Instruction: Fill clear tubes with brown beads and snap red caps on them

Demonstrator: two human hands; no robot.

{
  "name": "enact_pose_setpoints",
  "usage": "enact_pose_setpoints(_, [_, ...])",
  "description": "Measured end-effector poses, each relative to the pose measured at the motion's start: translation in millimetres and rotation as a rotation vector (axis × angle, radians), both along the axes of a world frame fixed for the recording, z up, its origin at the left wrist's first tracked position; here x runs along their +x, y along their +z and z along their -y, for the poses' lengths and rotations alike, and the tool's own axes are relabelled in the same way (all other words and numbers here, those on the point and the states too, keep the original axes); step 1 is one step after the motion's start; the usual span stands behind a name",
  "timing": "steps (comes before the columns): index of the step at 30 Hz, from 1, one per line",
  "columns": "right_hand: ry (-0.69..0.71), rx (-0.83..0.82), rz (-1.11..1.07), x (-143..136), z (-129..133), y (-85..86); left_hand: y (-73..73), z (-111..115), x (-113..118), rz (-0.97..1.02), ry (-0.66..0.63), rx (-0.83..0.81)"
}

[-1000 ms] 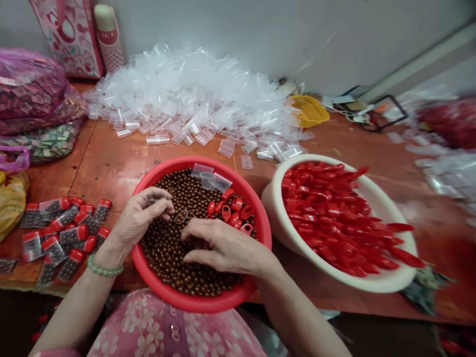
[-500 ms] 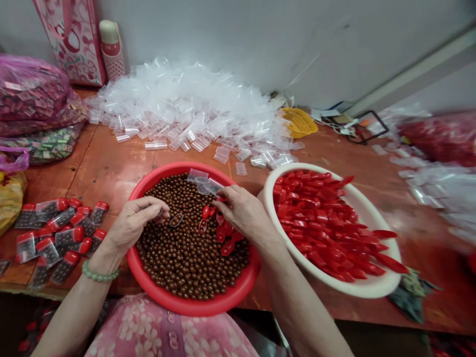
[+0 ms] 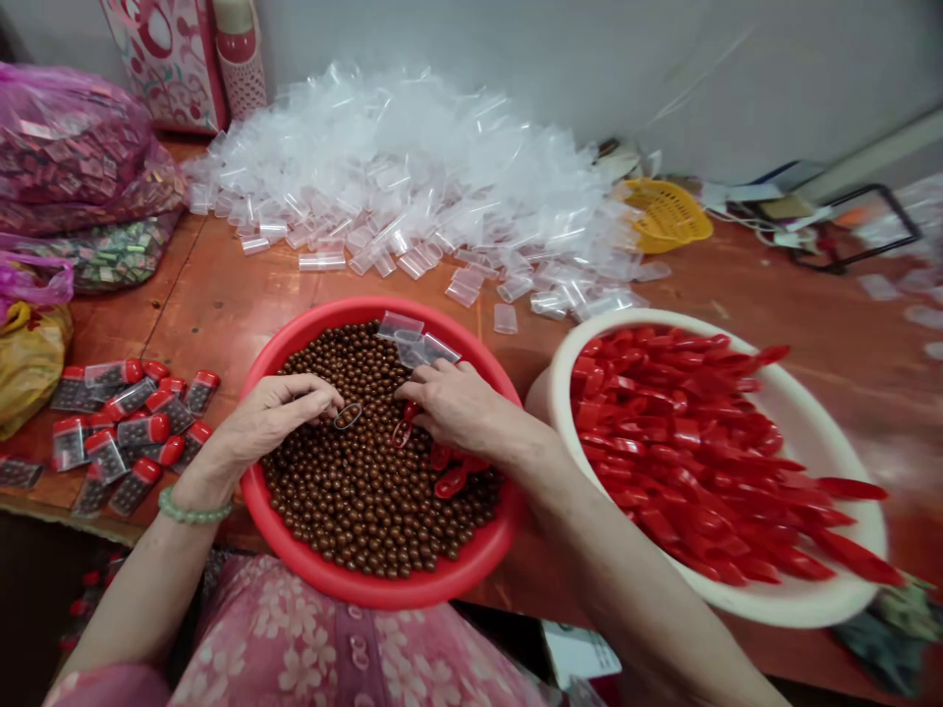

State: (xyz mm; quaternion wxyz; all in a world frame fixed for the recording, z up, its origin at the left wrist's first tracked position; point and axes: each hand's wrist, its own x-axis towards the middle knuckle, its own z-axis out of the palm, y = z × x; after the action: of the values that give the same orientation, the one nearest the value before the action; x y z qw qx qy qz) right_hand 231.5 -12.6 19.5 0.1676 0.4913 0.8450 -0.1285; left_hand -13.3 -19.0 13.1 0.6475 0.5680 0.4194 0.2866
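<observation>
Left hand (image 3: 295, 407) over the left side of the red basin (image 3: 383, 589); fingers drawn together on a clear sleeve (image 3: 349, 417), its oval mouth turned towards the right hand, the rest hidden in the palm. Right hand (image 3: 464, 407) over the basin's far right part, fingers curled and partly open beside a red looped piece (image 3: 403, 432); cannot tell whether they grip anything. More red pieces (image 3: 451, 479) lie under that hand, on the brown beads (image 3: 368, 511).

Handling, my judgement: sleeve light, thin, springy, slick; best pinched by its flat sides, well back from the mouth, since a hard squeeze could pinch the opening. Beads look hard, smooth, inclined to roll. Red pieces probably stiff and light; take them by the broad end.

Edges: basin rim stands above the beads all round. White basin (image 3: 803, 412) close on the right, crowding the right forearm. Filled packs (image 3: 139, 432) on the bench (image 3: 198, 314) beyond the left wrist. Most room is over the beads nearest the person.
</observation>
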Motion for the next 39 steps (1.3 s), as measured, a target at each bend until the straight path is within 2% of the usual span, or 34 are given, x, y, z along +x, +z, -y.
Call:
enact_pose_setpoints(5, [0.057,0.063,-0.033,7,3,-3.3,-3.8,1,0,0.028,0.048,-0.078])
enact_pose_setpoints(11, [0.123,0.058,-0.055,10,6,-8.1,-2.9,7,0,0.074,0.051,-0.108])
enact_pose_setpoints(16, [0.079,0.11,-0.077,5,10,-10.8,-0.3,10,0,0.007,0.042,-0.104])
enact_pose_setpoints(20, [0.024,0.119,-0.114,3,15,-12.3,-0.7,8,0,0.039,0.032,-0.095])
enact_pose_setpoints(27, [-0.041,0.152,-0.126,-4,25,-16.6,-4.9,3,-2,0.043,-0.072,-0.045])
enact_pose_setpoints(32, [-0.109,0.223,-0.14,-6,32,-14.8,-5.8,3,-1,0.09,-0.055,-0.046])
enact_pose_setpoints(34, [-0.153,0.289,-0.274,-8,37,-9.2,-6.4,3,0,0.093,-0.01,-0.049])
enact_pose_setpoints(36, [-0.215,0.389,-0.512,-14,42,-2.7,-7.4,3,2,0.098,0.061,-0.071])
enact_pose_setpoints(39, [-0.257,0.526,-0.751,-32,50,3.9,-9.0,3,3,0.141,0.131,-0.143])
